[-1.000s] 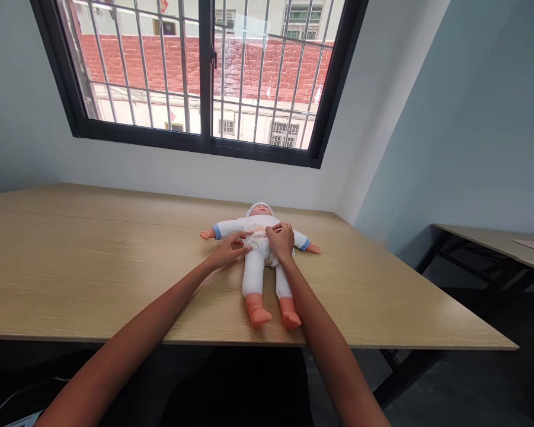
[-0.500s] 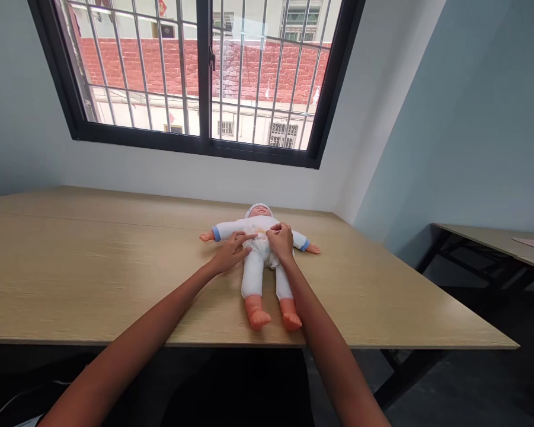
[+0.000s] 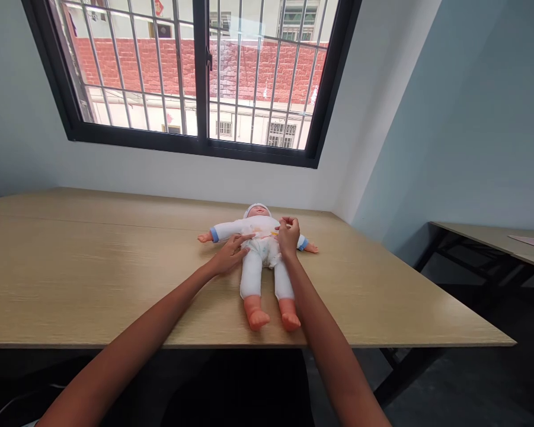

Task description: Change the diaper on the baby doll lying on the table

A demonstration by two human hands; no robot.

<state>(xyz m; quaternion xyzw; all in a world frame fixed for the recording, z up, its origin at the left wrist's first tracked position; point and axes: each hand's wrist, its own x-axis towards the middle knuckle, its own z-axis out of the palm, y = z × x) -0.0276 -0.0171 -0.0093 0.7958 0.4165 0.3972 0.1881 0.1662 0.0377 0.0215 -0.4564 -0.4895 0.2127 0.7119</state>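
Observation:
A baby doll (image 3: 251, 279) in white clothing with blue cuffs lies on its back on the table, feet towards me. Round its hips is a white diaper (image 3: 265, 249) with faint coloured marks at the waist. My left hand (image 3: 232, 254) rests at the diaper's left side, fingers stretched out over the waistband. At the other side of the waist, my right hand (image 3: 288, 236) is raised slightly, thumb and fingers pinched together. Whatever the pinch holds, if anything, is hidden. A small yellow-orange mark shows on the waistband beside it.
The wooden table (image 3: 115, 267) reaches to the wall under a barred window (image 3: 200, 77). Its front edge runs just past the doll's feet. At right stands another table (image 3: 484, 234) with a pink item (image 3: 531, 241) on it.
My right hand has moved slightly right and up from the middle of the diaper's waist, uncovering more of the front. My left hand stays in about the same place.

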